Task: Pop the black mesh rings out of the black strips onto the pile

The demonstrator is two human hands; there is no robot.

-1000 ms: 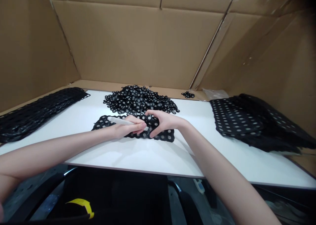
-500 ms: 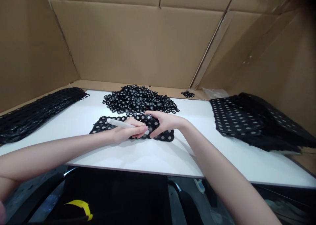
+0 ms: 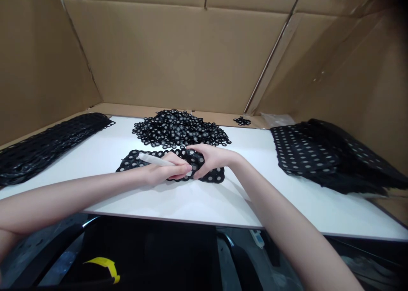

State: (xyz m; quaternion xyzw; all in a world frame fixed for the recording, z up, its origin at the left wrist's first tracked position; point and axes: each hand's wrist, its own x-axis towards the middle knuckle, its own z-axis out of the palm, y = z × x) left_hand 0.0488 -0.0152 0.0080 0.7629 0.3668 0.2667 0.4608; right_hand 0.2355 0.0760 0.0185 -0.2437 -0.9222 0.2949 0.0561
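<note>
Slightly shifted over the dotted strip is the left hand, white pen pinched; the strip is best steadied by the right hand, fingers spread.

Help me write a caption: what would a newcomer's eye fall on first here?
First, the big heap of small black rings, toward the back of the white table. Just in front, the left hand holds a white pen over a dotted black strip that the right hand touches. Spotted black sheets lie at the right.
</note>
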